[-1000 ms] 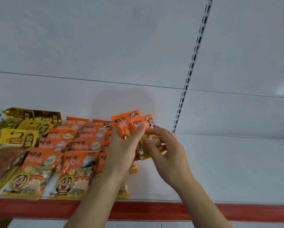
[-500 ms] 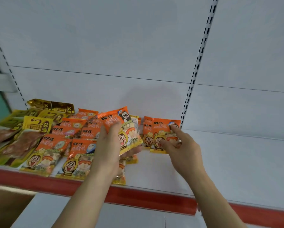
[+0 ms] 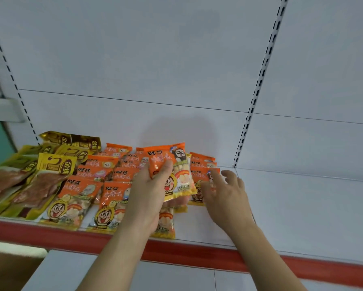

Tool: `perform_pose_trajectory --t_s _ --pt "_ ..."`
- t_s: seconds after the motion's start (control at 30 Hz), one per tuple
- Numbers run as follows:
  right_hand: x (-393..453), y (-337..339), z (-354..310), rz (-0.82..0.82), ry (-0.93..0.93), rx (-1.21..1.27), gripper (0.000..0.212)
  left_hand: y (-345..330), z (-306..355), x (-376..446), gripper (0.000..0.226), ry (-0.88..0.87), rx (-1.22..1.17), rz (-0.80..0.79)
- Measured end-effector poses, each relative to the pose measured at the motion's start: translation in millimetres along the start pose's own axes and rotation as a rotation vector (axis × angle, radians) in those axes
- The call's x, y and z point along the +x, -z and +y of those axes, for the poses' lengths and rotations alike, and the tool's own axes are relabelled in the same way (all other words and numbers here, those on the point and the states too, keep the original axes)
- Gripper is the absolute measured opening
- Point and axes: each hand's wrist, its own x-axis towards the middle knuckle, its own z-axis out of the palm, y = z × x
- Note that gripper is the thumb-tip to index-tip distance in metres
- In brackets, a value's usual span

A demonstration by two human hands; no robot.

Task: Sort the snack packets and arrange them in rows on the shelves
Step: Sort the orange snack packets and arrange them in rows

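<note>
My left hand grips a small stack of orange snack packets above the white shelf, thumb across the top one. Just right of it, my right hand hovers with fingers spread and relaxed over a short row of orange packets lying on the shelf, holding nothing. Left of my hands, more orange packets lie in overlapping rows. Several yellow-and-brown packets fill the shelf's left end.
The shelf has a red front strip. A slotted upright runs down the white back panel at right. A lower white shelf shows below. At far left stand a green surface and a bracket.
My right hand has let go of the packets it laid on the shelf and drawn back slightly, fingers spread. My left hand has lifted its stack a little.
</note>
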Motion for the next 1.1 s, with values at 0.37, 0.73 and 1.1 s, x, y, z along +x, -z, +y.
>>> perform_pose_trajectory --t_s 0.37,0.73,1.1 --pt "-19.2 35.3 -20.2 0.13 -0.168 0.737 0.025 -7.0 -12.0 3.0 0.02 0.081 0.024 -0.08" --pt "-14.5 9.4 16.4 0.015 -0.062 0.269 0.043 4.2 -5.0 6.6 0.019 0.054 0.007 -0.003" --pt "-24.2 2.5 1.8 -0.192 0.012 -0.215 0.064 3.5 -12.2 5.5 0.019 0.002 0.041 0.028"
